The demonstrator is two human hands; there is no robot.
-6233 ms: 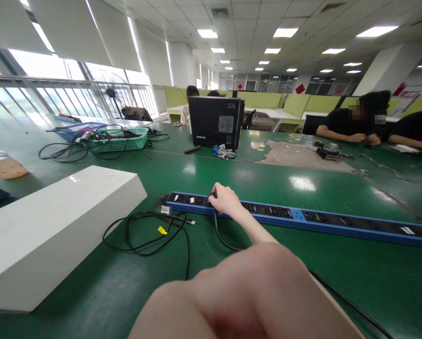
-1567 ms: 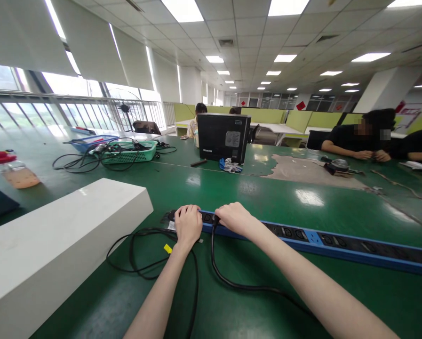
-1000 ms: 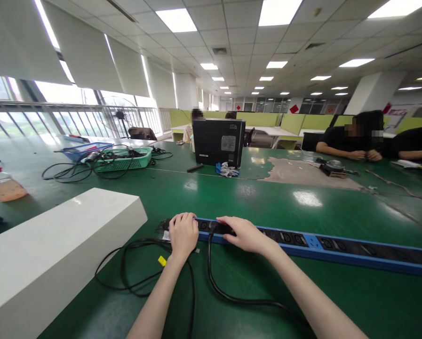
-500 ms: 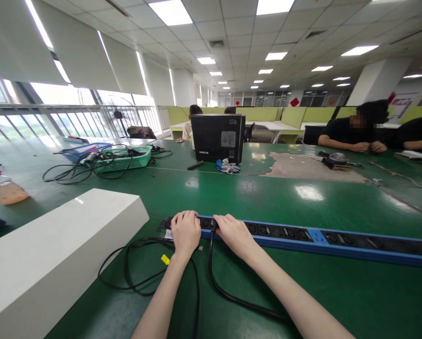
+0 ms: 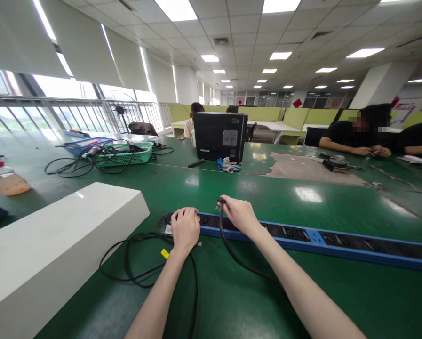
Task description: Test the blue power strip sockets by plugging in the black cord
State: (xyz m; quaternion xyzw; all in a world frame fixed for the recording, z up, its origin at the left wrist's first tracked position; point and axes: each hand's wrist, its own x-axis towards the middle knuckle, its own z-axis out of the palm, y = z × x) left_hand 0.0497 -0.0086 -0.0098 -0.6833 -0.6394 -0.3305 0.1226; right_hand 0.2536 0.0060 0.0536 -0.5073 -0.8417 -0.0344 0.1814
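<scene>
A long blue power strip with black sockets lies across the green table. My left hand presses down on its left end, fingers curled over the strip. My right hand is closed on a black plug, held just above the strip. The plug's black cable trails back toward me. A second black cable with a yellow tag loops on the table left of my left hand.
A long white box lies at the left. Behind stand a black computer case, gloves, a green basket of cables and a bottle. People sit at the far right.
My right hand has lifted the plug up out of the power strip's socket. My left hand still holds the strip's end down.
</scene>
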